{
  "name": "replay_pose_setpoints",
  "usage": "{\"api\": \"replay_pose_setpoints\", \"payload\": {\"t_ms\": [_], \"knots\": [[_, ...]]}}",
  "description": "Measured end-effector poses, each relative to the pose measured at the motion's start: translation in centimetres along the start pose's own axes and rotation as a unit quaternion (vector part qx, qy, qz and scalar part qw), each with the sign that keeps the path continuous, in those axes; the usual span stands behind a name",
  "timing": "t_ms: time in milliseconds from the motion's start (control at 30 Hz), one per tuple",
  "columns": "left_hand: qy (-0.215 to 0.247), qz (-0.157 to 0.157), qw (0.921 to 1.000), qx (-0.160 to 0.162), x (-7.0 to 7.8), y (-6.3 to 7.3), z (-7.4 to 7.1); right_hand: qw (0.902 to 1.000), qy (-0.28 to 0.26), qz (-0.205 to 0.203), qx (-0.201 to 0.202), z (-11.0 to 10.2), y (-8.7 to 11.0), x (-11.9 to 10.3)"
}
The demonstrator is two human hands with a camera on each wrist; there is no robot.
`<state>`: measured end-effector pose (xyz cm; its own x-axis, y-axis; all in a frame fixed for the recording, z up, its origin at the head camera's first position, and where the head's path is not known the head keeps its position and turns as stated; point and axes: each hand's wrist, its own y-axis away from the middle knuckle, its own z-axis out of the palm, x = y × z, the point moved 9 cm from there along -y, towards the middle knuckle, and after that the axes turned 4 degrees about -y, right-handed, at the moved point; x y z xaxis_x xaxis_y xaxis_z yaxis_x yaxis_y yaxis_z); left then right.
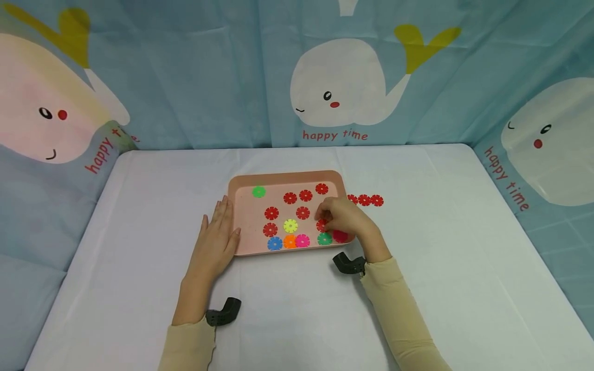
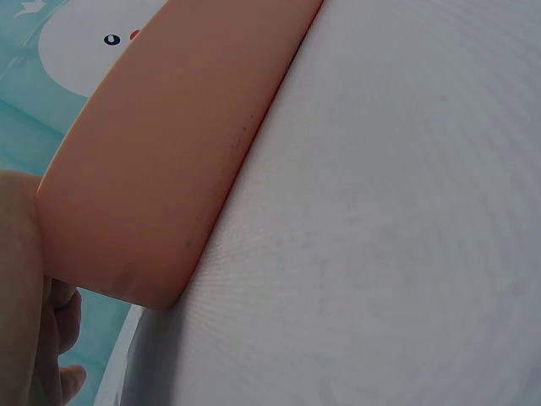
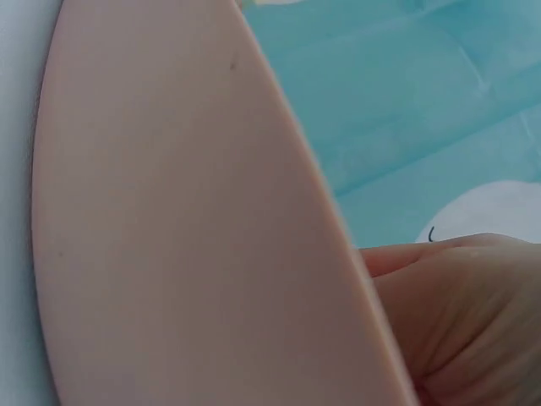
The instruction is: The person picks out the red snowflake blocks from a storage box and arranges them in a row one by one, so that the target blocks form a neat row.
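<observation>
A shallow pinkish-orange tray (image 1: 246, 206) holds several notched plastic snowflake discs. My left hand (image 1: 215, 239) lies along the tray's left end with its fingers extended and its thumb near the rim. In the left wrist view, part of that hand (image 2: 21, 296) touches the tray's outer wall (image 2: 169, 152). Over the right part of the tray, my right hand (image 1: 343, 214) has bent fingers around a red snowflake disc (image 1: 320, 225). The thumb partly covers this disc, and whether it is pinched cannot be seen. The right wrist view shows mostly tray wall (image 3: 186, 211), hiding the fingertips.
Inside the tray are more red discs (image 1: 290, 198), a light green disc (image 1: 259, 191), a yellow disc (image 1: 290, 225), a blue disc (image 1: 275, 243) and other colours. Right of the tray, a row of red discs (image 1: 364, 200) lies on the white tablecloth (image 1: 441, 247). A whale-print curtain (image 1: 195, 77) hangs behind.
</observation>
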<state>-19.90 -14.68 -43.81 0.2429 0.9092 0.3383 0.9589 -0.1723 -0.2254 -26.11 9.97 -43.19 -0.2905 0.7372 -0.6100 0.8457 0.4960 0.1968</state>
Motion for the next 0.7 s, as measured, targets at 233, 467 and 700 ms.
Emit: {"api": "replay_pose_setpoints", "payload": {"t_ms": [233,467,700], "knots": [[0.005,0.001,1.0000,-0.002,-0.1,0.1,-0.1,0.9990,0.030,0.009,-0.033,0.9,-0.3,-0.3],[0.009,-0.002,1.0000,-0.004,0.0,0.2,-0.1,0.9979,0.037,-0.010,-0.052,1.2,-0.2,-0.6],[0.009,0.001,1.0000,-0.002,0.0,0.0,0.0,0.9979,0.012,-0.025,-0.059,1.1,0.3,-0.7]]}}
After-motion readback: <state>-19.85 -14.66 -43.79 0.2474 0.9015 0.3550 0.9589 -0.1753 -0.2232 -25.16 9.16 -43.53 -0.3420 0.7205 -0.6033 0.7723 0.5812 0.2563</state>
